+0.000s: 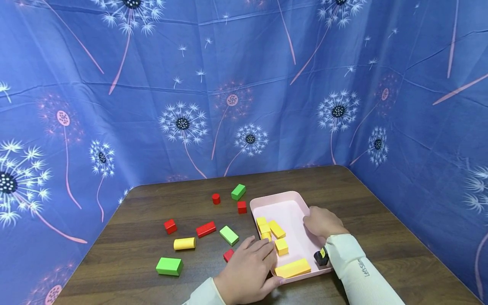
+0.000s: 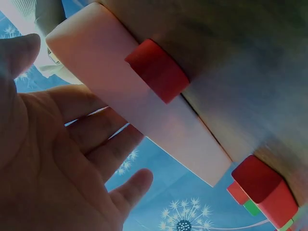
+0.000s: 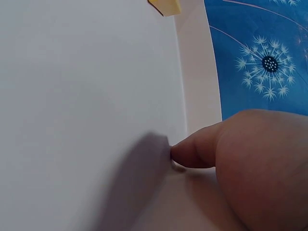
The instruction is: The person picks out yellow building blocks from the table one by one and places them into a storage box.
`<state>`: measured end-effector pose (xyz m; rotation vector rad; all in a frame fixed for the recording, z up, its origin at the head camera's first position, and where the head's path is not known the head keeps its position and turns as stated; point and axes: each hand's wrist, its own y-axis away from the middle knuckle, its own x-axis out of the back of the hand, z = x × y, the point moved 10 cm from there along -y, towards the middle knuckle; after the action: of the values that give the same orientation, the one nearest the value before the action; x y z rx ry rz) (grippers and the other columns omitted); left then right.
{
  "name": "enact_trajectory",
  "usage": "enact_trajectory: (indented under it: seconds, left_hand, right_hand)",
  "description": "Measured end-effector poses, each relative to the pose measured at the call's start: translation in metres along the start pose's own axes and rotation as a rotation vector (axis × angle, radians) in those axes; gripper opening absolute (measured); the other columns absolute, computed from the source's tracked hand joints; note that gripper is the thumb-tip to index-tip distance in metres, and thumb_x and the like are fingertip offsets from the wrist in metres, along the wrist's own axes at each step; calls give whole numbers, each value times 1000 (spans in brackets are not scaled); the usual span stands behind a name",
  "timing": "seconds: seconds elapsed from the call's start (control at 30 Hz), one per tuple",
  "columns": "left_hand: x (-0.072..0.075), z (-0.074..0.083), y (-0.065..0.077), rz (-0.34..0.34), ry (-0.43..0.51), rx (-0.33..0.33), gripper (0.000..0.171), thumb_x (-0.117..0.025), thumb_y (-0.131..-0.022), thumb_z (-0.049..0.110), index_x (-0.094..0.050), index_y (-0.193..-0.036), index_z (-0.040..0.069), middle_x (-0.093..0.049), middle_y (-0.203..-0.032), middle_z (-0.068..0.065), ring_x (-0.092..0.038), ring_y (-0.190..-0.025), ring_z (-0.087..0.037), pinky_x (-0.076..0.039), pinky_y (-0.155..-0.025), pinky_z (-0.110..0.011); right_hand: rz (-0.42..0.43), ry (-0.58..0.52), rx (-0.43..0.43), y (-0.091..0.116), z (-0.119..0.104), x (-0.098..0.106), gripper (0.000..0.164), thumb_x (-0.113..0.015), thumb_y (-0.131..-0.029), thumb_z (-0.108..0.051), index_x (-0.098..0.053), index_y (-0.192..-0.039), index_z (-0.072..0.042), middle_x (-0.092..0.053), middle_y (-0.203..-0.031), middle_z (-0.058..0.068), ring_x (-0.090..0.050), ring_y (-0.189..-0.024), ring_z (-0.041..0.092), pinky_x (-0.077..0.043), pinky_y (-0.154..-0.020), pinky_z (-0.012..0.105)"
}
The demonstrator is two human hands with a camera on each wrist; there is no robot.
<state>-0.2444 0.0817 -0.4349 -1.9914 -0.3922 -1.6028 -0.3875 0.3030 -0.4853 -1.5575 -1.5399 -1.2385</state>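
A shallow pink tray (image 1: 293, 209) lies at the table's right, holding several yellow blocks (image 1: 292, 268) along its left and near sides. My right hand (image 1: 324, 222) grips the tray's right wall. In the right wrist view its thumb (image 3: 195, 149) presses on the inner side of the wall; the other fingers are hidden. My left hand (image 1: 249, 269) rests at the near left of the tray, its fingers extended over the left rim. Seen from the left wrist, these fingers (image 2: 103, 149) are spread and nearly straight against the tray's wall (image 2: 110, 62), with a red block (image 2: 161, 70) beside it.
Left of the tray lie a yellow cylinder (image 1: 184, 243), green blocks (image 1: 169, 266), a light green block (image 1: 229, 235) and red blocks (image 1: 206, 229). A red cylinder (image 1: 216, 198) and another green block (image 1: 238, 192) stand farther back. Blue patterned cloth (image 1: 244, 106) surrounds the wooden table (image 1: 133, 237).
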Motion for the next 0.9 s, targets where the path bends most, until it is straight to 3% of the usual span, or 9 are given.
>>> enact_trajectory:
  seconds: [0.13, 0.23, 0.47, 0.6, 0.9]
  left_hand:
    - [-3, -2, 1, -24, -10, 14, 63, -27, -106, 65, -67, -129, 22, -56, -152, 2, -50, -144, -18, -40, -115, -54]
    - [-3, -3, 0, -29, -11, 16, 65, -28, -106, 64, -65, -136, 20, -56, -153, 2, -49, -145, -19, -38, -116, -55]
    - [1, 2, -1, -17, 29, -26, 51, -31, -106, 64, -66, -108, 28, -62, -141, 7, -51, -141, -14, -37, -117, -56]
    - [2, 6, -1, -23, 19, -51, 56, -29, -106, 64, -68, -119, 26, -61, -144, 6, -50, -142, -14, -37, -117, -56]
    - [2, 7, 1, -62, 28, -53, 54, -33, -106, 64, -67, -122, 26, -60, -142, 6, -50, -141, -14, -37, -118, -55]
  right_hand:
    - [8, 9, 5, -1, 0, 1, 53, -53, -100, -29, -54, -139, 6, -62, -133, 30, -66, -107, 43, -50, -90, 68]
    - [14, 23, 11, -2, 0, 2, 53, -53, -99, -29, -55, -139, 7, -63, -131, 30, -66, -104, 41, -50, -89, 68]
    - [10, 25, 13, -2, -1, 2, 53, -53, -100, -29, -55, -139, 7, -63, -131, 30, -66, -105, 42, -50, -91, 68]
    - [34, 47, 50, -3, -4, 6, 51, -51, -99, -29, -57, -135, 6, -66, -127, 28, -67, -104, 42, -51, -87, 67]
    - [36, 62, 70, -1, -6, 7, 51, -50, -98, -29, -58, -134, 7, -67, -125, 27, -67, -104, 43, -52, -84, 67]
